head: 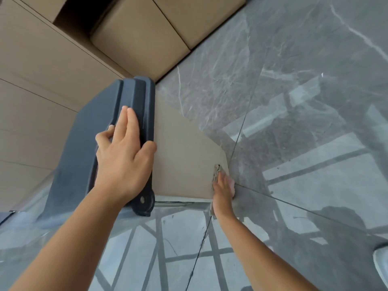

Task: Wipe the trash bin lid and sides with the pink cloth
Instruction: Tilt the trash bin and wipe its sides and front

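Note:
The trash bin has a dark grey lid (84, 148) with a raised ridge and a hinge knob at its near corner, and a beige side (184, 156) that faces right. My left hand (123, 156) lies on the lid with the fingers flat along the ridge and the thumb hooked over the lid's right edge. My right hand (223, 192) is lower down, pressed against the bin's near bottom corner. It holds the pink cloth (232, 183), which is mostly hidden under the hand. Only a pale pink bit and a frayed edge show.
Beige cabinet panels (42, 59) stand close behind and to the left of the bin. Glossy grey marble floor tiles (294, 101) spread to the right and front, with window reflections. A white object (383, 263) peeks in at the right edge.

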Action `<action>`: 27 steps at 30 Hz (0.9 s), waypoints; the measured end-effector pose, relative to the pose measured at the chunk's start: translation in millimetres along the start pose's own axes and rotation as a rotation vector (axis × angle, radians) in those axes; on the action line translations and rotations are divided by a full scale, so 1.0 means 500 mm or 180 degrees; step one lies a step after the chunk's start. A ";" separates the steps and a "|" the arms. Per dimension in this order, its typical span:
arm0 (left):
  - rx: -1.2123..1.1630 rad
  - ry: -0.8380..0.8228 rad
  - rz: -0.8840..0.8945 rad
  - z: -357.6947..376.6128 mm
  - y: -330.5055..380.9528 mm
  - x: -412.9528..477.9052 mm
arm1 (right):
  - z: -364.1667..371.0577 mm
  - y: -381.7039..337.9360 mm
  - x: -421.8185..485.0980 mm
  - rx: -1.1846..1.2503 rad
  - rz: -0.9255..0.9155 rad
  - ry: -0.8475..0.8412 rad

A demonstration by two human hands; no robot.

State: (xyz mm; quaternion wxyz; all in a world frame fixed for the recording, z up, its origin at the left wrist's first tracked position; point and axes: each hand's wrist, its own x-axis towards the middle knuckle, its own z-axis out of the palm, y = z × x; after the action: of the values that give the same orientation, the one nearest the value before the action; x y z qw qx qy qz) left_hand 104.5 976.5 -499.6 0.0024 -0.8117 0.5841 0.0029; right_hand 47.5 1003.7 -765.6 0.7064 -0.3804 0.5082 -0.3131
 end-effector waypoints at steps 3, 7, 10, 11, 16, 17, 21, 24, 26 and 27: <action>-0.0040 -0.0008 -0.0007 0.002 -0.001 -0.001 | 0.055 -0.061 -0.082 -0.0320 -0.1214 0.0085; -0.0184 0.0016 -0.0096 0.000 -0.003 -0.002 | 0.106 -0.180 -0.130 -0.0015 -0.2557 -0.0097; -0.0229 0.0044 -0.0068 -0.001 -0.003 -0.001 | 0.093 -0.188 -0.092 0.0002 -0.2834 0.0010; -0.0220 0.0037 -0.0093 -0.001 -0.004 0.002 | 0.086 -0.179 -0.068 -0.0153 -0.2947 -0.0001; -0.0780 0.0616 0.0013 -0.003 0.003 -0.011 | 0.047 -0.140 0.064 -0.0641 -0.1591 -0.0163; -0.1017 0.0893 -0.0083 -0.004 0.005 -0.017 | 0.039 -0.131 0.077 -0.0734 -0.1422 -0.0251; -0.1779 0.1454 -0.0321 -0.011 -0.013 -0.062 | 0.025 -0.094 0.050 -0.0475 -0.1011 -0.0204; -0.0795 0.0756 0.0748 -0.009 -0.072 -0.137 | 0.014 -0.061 -0.006 -0.0112 -0.0902 -0.0033; 0.0076 0.0257 0.1314 -0.006 -0.112 -0.167 | 0.003 -0.046 -0.036 0.0440 -0.0591 -0.0043; 0.0299 0.0133 0.1378 -0.006 -0.122 -0.169 | -0.004 -0.045 -0.049 0.0771 -0.0384 -0.0040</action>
State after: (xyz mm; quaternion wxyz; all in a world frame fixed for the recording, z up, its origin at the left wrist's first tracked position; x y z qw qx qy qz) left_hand 135.6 1075.8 -495.8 0.0274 -0.6663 0.7441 -0.0407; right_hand 37.1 1012.1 -735.1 0.7302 -0.3241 0.4385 -0.4117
